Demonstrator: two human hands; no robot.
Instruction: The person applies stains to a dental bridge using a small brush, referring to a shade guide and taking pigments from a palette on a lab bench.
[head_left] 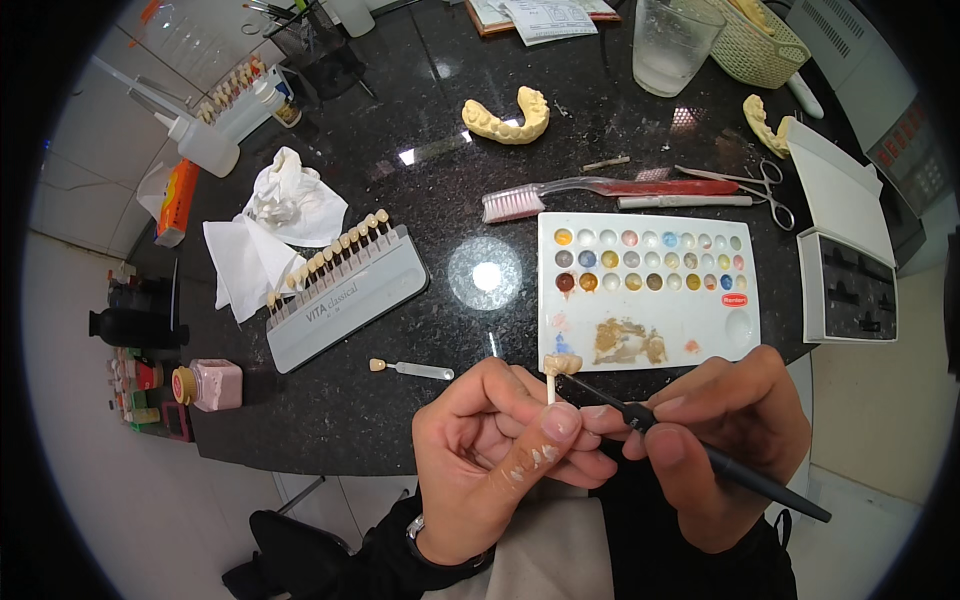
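Observation:
My left hand (pixel 495 460) pinches a thin pale stick (pixel 551 390) upright, with a beige tooth-shaped piece (pixel 562 363) on its top. My right hand (pixel 735 440) grips a slim black-handled brush (pixel 760 480), its fine tip at the underside of the piece. Just beyond both hands lies a white palette (pixel 650 300) with rows of coloured paint wells and brown smears. Left of my hands, a single tooth shade tab (pixel 420 370) rests on the dark speckled worktop (pixel 480 420).
Around the worktop are a shade guide (pixel 345 300), tissues (pixel 290 205), pink jar (pixel 215 385), white bottle (pixel 205 140), plaster jaw models (pixel 505 125), red toothbrush (pixel 650 188), scissor-like clamp (pixel 750 190), open box (pixel 850 285), glass (pixel 672 50) and green basket (pixel 760 50).

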